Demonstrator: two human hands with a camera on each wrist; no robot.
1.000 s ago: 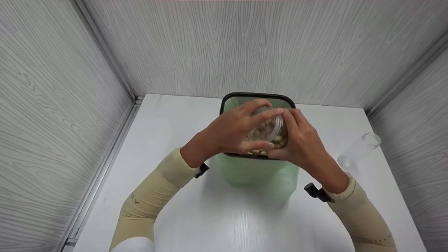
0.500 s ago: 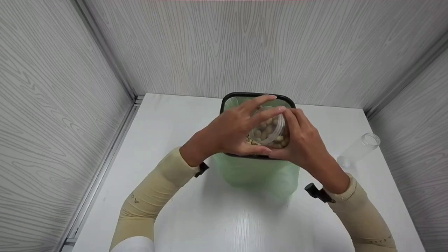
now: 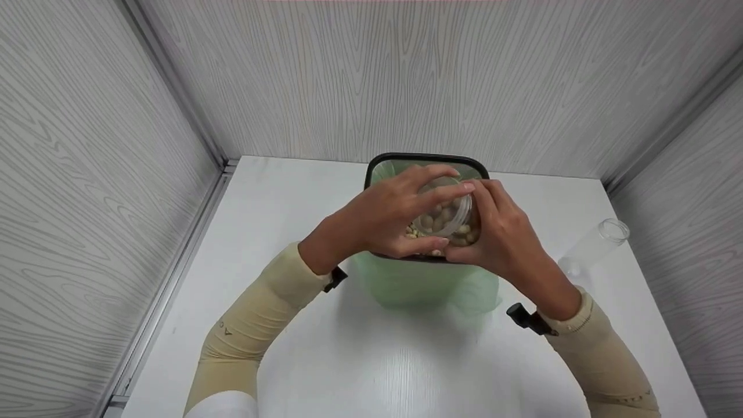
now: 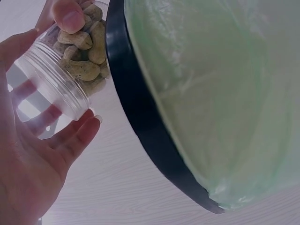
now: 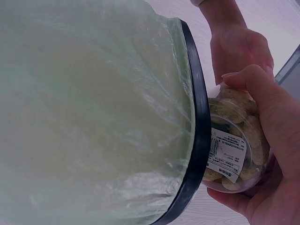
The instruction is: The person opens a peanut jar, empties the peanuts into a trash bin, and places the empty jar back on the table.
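A clear plastic jar (image 3: 442,219) of unshelled peanuts is held between both hands above a bin (image 3: 426,290). My right hand (image 3: 500,232) grips the jar's base end, where a white printed label (image 5: 227,152) shows in the right wrist view. My left hand (image 3: 386,215) curls its fingers and thumb around the clear threaded end (image 4: 58,77). The jar lies tilted, that end toward my left palm. In the left wrist view, peanuts (image 4: 84,56) press against the jar wall. The bin has a black rim (image 4: 140,112) and a pale green liner bag.
An uncapped clear plastic bottle (image 3: 595,247) lies at the right of the white table (image 3: 290,203), beyond my right wrist. Loose peanuts (image 3: 413,233) show inside the bin under the jar. Grey wood-grain panels (image 3: 371,81) enclose the back and sides.
My left fingers and thumb have spread and closed slightly around the jar's threaded end. The jar and my right hand stay nearly in place; the liner bag shifts a little.
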